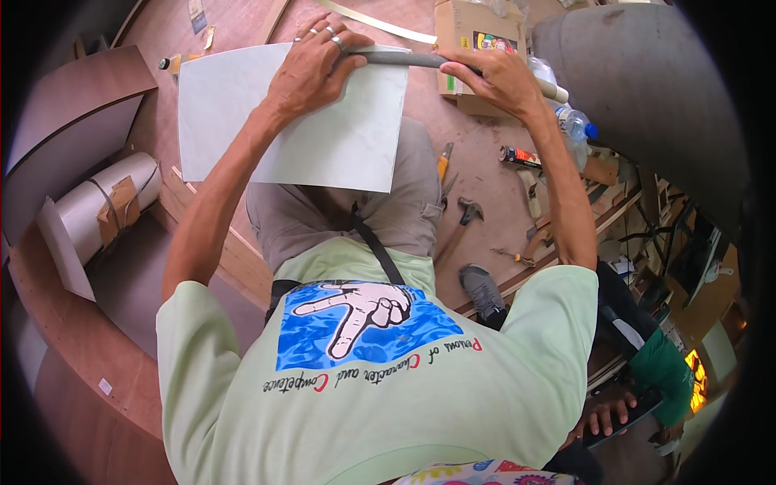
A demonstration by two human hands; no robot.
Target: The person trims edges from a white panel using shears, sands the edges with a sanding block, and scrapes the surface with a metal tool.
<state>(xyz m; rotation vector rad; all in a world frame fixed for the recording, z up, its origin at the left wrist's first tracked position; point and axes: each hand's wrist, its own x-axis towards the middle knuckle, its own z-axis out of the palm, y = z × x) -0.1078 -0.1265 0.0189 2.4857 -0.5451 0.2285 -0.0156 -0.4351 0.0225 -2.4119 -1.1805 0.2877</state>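
Observation:
A white sheet with a straight near edge lies across my thighs. My left hand, with rings on its fingers, is bent over the far edge of the sheet. Its thumb and fingers close at the left end of a dark grey bar, shaped like a file. The bar runs along the sheet's far right corner. At its other end my right hand grips it, thumb on the near side. What the left fingertips touch behind the edge is hidden.
Right of my knee lie a yellow utility knife, a hammer and a dark tube. A cardboard box and plastic bottle stand beyond. A curved wooden panel borders the left. Another person's hand holds a phone, lower right.

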